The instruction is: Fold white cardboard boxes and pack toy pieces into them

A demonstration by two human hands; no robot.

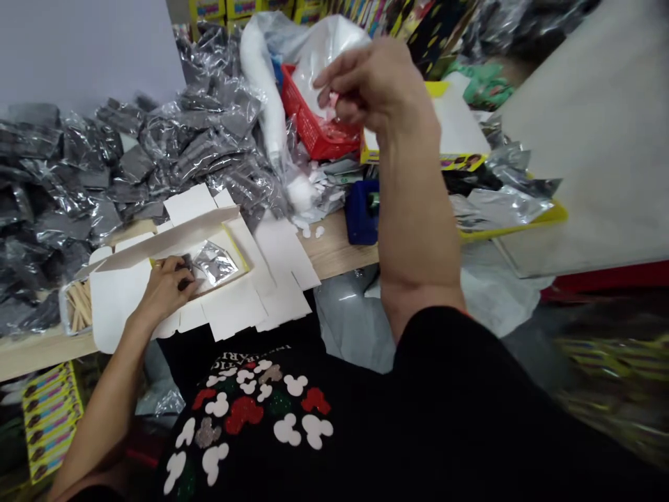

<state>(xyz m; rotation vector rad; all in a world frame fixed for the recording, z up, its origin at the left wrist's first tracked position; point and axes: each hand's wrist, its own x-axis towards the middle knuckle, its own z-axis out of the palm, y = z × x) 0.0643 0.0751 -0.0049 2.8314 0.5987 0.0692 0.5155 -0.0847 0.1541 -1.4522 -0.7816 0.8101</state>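
Wooden table piled with foil packets, boxes behind.

head-worn | facing forward and down | near left hand, right hand

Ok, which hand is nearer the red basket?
Right: the right hand is raised beside the red plastic basket; the left hand is away, down on the white cardboard box.

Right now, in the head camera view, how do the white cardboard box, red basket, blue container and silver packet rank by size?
1. white cardboard box
2. red basket, partly hidden
3. blue container and silver packet: these look alike, so I can't rank them.
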